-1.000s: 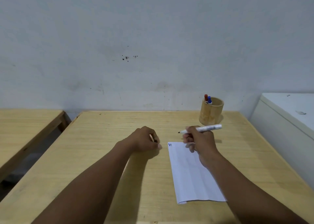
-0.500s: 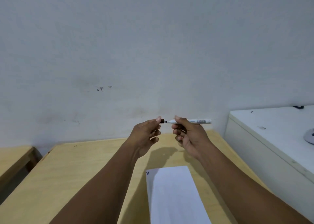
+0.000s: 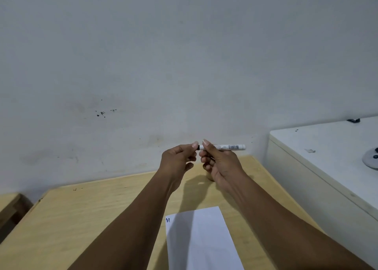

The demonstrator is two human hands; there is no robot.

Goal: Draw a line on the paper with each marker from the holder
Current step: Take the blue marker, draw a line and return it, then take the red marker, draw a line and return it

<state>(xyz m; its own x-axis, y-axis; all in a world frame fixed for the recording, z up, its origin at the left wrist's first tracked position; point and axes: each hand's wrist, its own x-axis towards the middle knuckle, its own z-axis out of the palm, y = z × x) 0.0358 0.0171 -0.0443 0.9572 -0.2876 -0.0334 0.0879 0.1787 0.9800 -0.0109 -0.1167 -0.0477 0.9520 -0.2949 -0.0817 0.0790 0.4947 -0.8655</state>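
A white marker (image 3: 227,147) lies level in the air, pinched in my right hand (image 3: 219,163). My left hand (image 3: 178,160) grips the black cap at the marker's left end, and the cap sits against the barrel. Both hands are raised above the far part of the wooden table (image 3: 92,212). A white sheet of paper (image 3: 201,239) lies on the table below, with two short dark strokes at its top left corner. The bamboo holder is almost wholly hidden behind my right hand.
A white cabinet (image 3: 327,157) stands to the right of the table, with a grey round object (image 3: 371,159) on top. A second wooden table (image 3: 8,204) shows at the far left. A plain grey wall fills the background.
Both hands rose from the table and came together. The cap in my left hand met the marker's tip and now covers it. The camera tilted up, so the holder went out of sight.
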